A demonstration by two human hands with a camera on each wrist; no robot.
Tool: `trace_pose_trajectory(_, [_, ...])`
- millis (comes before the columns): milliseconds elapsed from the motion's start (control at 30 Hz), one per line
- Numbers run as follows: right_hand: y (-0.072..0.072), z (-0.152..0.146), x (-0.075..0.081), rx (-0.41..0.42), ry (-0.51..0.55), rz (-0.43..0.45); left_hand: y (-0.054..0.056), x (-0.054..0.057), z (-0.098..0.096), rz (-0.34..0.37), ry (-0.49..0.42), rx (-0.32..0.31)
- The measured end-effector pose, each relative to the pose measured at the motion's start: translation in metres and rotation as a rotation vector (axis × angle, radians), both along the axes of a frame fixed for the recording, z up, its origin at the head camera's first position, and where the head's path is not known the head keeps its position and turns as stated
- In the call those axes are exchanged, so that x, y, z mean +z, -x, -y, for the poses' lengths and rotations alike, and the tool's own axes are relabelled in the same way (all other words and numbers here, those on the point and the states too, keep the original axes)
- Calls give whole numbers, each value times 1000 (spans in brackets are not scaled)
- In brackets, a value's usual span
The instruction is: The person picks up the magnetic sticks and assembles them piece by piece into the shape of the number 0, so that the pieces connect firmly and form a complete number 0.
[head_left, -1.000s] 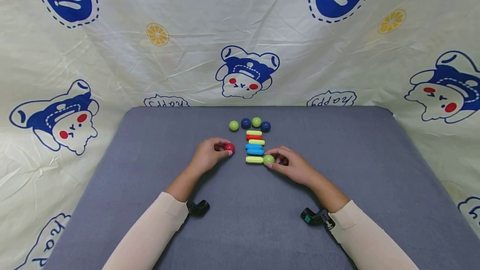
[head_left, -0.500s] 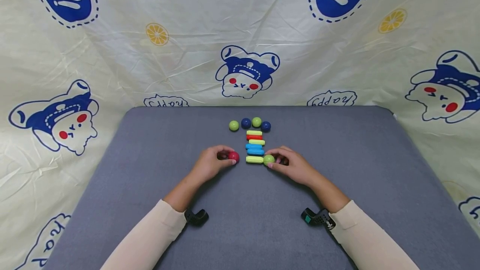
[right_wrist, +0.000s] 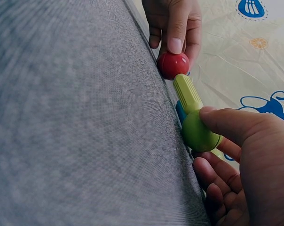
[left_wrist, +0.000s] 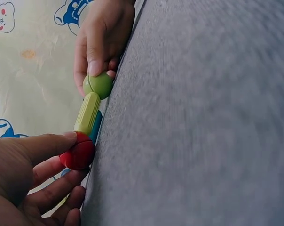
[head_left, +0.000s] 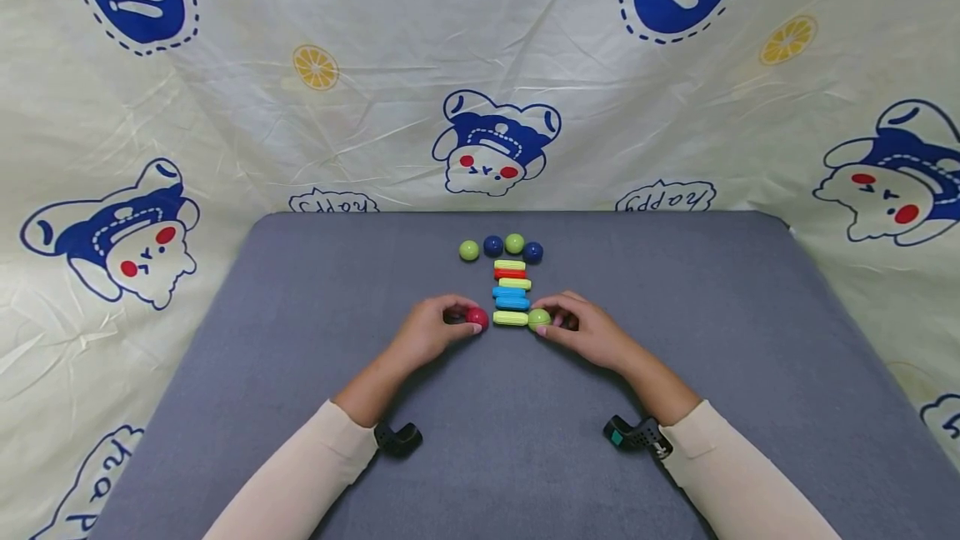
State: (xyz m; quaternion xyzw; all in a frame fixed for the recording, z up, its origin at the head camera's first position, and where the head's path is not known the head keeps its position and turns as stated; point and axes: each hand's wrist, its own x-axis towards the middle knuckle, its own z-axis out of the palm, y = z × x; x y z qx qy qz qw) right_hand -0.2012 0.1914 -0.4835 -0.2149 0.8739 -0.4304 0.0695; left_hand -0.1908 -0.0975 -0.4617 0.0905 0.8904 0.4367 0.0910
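Note:
My left hand [head_left: 432, 330] pinches a red ball [head_left: 477, 319] between thumb and fingers, right at the left end of a yellow-green ribbed rod [head_left: 511, 318]. At the rod's other end, a green ball [head_left: 538, 320] is pinched by my right hand [head_left: 588, 332]. In the left wrist view the rod [left_wrist: 88, 113] runs between the red ball [left_wrist: 78, 151] and the green ball [left_wrist: 98, 85]. The right wrist view has the green ball [right_wrist: 199, 132] close up, with the red ball [right_wrist: 174, 65] at the far end.
Behind the held rod lie two blue rods [head_left: 512, 303], a red rod [head_left: 510, 274] and more yellow-green ones [head_left: 514, 283], stacked in a column. Beyond them, two green balls [head_left: 468, 250] and two dark blue balls [head_left: 492, 246] rest on the grey table [head_left: 675, 290]. A printed cloth [head_left: 390, 140] hangs behind.
My left hand has carried the red ball right and toward me, up to the rod's left end. My right hand stays in place with the green ball.

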Motion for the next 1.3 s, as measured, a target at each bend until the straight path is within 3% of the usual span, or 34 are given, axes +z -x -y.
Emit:
trace_pose_trajectory(400, [1,0,-2,6,-10,0,0,-12,-2,-15,-99,9])
trace_pose_trajectory(900, [1,0,-2,-3,-3,4,1,-14,-2,-18,-125,8])
trace_pose_trajectory(1100, [0,0,-1,-6,-8,-1,2,-14,-2,3,-192,20])
trace_pose_trajectory(1300, [1,0,0,1,-5,-1,1,-11,-5,-67,-221,44])
